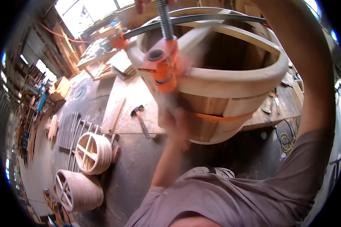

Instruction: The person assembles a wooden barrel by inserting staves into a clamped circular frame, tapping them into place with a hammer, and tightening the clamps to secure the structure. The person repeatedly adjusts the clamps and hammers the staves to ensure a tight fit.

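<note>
A round wooden tub (231, 81) with a thick pale rim and crosspieces over its opening stands in front of me. At its near left side is an orange clamp (163, 70) with a long threaded screw, close to the camera. My left hand (176, 123), smeared by motion, is closed around the clamp's lower part beside the tub wall. Over the tub my right arm reaches up and out of the frame. Fingers of my right hand (141, 5) show at the top edge, around the screw's upper end; the rest is cut off.
A second clamp's dark bar (201, 18) spans the tub's top. An orange strap (219, 117) circles the tub's side. A hammer (141, 120) lies on the board at left. Stacked wooden rings (85, 189) stand on the floor, lower left. A yellow cable (287, 142) is coiled at right.
</note>
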`<state>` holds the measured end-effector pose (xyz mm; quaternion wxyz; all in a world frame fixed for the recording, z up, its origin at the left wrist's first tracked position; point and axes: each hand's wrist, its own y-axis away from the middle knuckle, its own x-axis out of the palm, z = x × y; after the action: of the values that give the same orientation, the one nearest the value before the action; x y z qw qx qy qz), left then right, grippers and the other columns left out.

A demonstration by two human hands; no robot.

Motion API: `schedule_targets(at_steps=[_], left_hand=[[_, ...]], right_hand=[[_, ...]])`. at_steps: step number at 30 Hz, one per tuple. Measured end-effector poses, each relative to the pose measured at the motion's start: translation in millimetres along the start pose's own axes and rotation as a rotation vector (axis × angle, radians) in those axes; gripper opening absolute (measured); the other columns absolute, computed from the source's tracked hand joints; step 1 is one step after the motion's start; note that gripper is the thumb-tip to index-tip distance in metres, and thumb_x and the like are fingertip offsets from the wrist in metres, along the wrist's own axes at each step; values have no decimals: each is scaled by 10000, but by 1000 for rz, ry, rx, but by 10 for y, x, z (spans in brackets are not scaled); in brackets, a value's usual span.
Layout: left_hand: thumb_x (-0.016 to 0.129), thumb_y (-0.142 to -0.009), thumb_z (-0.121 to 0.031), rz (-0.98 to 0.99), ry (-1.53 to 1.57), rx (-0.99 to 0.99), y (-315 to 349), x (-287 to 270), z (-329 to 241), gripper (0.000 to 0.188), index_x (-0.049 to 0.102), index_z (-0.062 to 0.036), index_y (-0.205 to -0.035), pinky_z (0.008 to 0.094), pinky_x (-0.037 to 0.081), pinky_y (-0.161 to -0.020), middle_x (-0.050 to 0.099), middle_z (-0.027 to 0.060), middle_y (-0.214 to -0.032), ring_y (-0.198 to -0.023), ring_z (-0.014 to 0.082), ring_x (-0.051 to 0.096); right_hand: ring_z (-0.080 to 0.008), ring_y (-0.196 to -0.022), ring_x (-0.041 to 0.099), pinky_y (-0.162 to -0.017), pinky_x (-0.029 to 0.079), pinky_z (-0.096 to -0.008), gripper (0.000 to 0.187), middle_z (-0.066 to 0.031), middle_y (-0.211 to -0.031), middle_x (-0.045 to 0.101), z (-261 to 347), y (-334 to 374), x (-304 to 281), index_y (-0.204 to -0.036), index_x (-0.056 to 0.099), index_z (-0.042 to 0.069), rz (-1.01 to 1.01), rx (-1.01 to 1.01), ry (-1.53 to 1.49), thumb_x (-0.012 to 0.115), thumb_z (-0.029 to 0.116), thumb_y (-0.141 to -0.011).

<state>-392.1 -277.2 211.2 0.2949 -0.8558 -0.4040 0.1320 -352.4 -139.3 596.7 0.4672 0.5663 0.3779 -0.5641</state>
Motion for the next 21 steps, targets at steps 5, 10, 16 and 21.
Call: schedule_targets(at_steps=[5,10,16,21], left_hand=[[801,-761,-250,94,-583,223,-144,-307,-488,351,648,-45,-1003,443,514,-728,681,137,-908,-837,295,648],[876,-679,-391,6,-202,736,-896,-401,-898,863,478,43,-1309,446,412,-1012,515,215,-1293,-1186,359,517],[805,-723,-161,510,-11,193,-1292,-340,-876,515,626,43,-1161,316,520,-784,702,93,-944,-824,161,641],[759,-734,-116,490,106,212,-1260,-173,-852,379,672,37,-1069,316,519,-729,706,82,-871,-752,142,632]], right_hand=[[-159,-975,631,-894,509,-332,340,-41,-1019,695,-454,127,290,-1129,707,57,-123,-391,-536,550,327,-996],[-241,-992,653,-875,521,-363,387,-108,-1048,694,-103,609,347,-1164,672,61,-461,-118,-163,550,386,-993],[-285,-718,665,-608,530,-385,290,-120,-825,665,-136,696,820,-1040,624,35,-916,-372,958,671,177,-790],[-243,-626,646,-573,512,-348,80,-110,-667,646,461,944,871,-782,668,18,-950,-265,740,677,88,-746]])
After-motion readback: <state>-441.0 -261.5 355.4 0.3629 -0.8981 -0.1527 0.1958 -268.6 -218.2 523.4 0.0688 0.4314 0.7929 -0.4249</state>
